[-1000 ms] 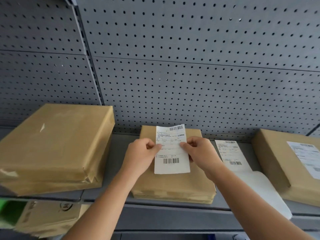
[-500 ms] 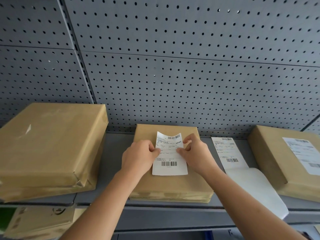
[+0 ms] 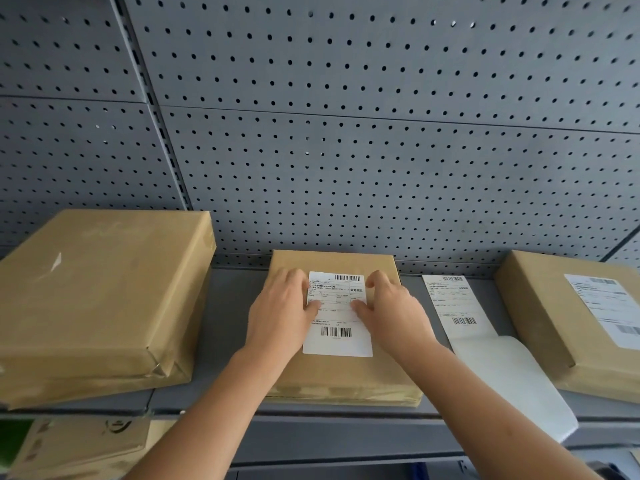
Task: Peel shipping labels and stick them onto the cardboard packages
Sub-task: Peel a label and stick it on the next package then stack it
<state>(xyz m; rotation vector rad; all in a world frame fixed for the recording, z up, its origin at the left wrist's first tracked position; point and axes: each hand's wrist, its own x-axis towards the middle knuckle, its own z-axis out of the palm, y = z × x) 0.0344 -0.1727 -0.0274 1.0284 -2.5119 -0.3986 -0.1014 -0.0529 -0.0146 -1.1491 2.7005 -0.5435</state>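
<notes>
The fingers of my left hand (image 3: 277,320) lie flat, pressing the label (image 3: 337,337) onto the package (image 3: 346,375) beneath them. Those of my right hand (image 3: 394,313), loosely bent, press its other edge, gripping nothing.

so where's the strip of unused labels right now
In the head view the label strip lies on the grey shelf right of centre, between the middle package and the labelled package on the right.
</notes>
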